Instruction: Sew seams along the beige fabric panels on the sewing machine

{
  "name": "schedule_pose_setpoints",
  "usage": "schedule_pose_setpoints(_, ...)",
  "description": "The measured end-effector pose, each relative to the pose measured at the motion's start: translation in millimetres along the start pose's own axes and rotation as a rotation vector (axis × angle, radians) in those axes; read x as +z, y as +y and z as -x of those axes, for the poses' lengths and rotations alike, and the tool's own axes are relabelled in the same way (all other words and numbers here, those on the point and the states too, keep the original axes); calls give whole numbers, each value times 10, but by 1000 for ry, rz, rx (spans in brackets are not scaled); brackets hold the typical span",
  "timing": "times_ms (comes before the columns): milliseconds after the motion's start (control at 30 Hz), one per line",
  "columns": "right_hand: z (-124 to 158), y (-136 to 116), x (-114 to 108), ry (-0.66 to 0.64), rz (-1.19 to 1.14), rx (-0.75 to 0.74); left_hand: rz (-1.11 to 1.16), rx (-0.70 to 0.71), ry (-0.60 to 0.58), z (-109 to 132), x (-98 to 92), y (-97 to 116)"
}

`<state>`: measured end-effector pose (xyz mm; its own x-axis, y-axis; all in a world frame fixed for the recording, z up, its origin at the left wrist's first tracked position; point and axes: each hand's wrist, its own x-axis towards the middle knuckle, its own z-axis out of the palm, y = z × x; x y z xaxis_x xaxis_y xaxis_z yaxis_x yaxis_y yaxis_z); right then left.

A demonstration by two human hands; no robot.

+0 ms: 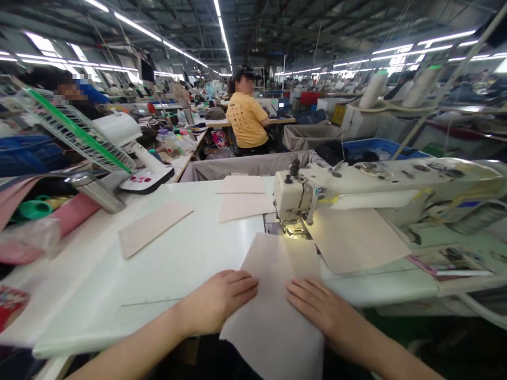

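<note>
We cannot read the blue label (pixel 469 203) on the sewing machine (pixel 376 182); it is too blurred. The fabric panel (pixel 273 301) is pale beige, plain and flat. It lies on the white counter (pixel 178 264), long axis running from the near edge to the needle, near end overhanging. 2 hands press it, left hand (pixel 219 303) and right hand (pixel 319 311), fingers (pixel 243 282) flat and close together.

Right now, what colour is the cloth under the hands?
The cloth is pale pinkish-beige, clearest in head view.

Desk fan (pixel 92 135), yellow-shirted person (pixel 246 121) beyond
</note>
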<state>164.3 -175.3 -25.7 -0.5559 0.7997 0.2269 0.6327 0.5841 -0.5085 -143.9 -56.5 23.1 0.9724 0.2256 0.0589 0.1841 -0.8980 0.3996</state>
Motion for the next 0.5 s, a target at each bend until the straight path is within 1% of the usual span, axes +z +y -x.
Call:
schedule_pose_setpoints(33,-48,16,0,60,-95,40,96,-67,39,-31,-16,7)
schedule_pose_setpoints(67,-105,39,4,143,-204,109,197,-170,87,-70,-25,0)
schedule_pose_setpoints(133,-233,104,38,353,-418,320,364,-470,175,-161,-21,-53)
schedule_pose_setpoints(167,-295,142,68,451,-503,437,408,-626,205,-208,-9,-92)
schedule_pose_setpoints(200,-352,179,102,529,-564,535,426,-752,222,-252,7,-132)
schedule_pose_setpoints(233,-401,211,138,586,-597,618,420,-837,228,-292,25,-167)
schedule_pose_setpoints(267,-442,236,169,619,-606,676,395,-881,235,-325,43,-194)
schedule_pose_setpoints(300,-474,253,193,630,-592,715,359,-896,248,-350,60,-208)
schedule_pose_setpoints(367,-514,262,211,610,-517,750,283,-896,269,-371,88,-200)
schedule_pose_setpoints(500,-548,247,183,585,-356,662,206,-920,262,-351,125,-128)
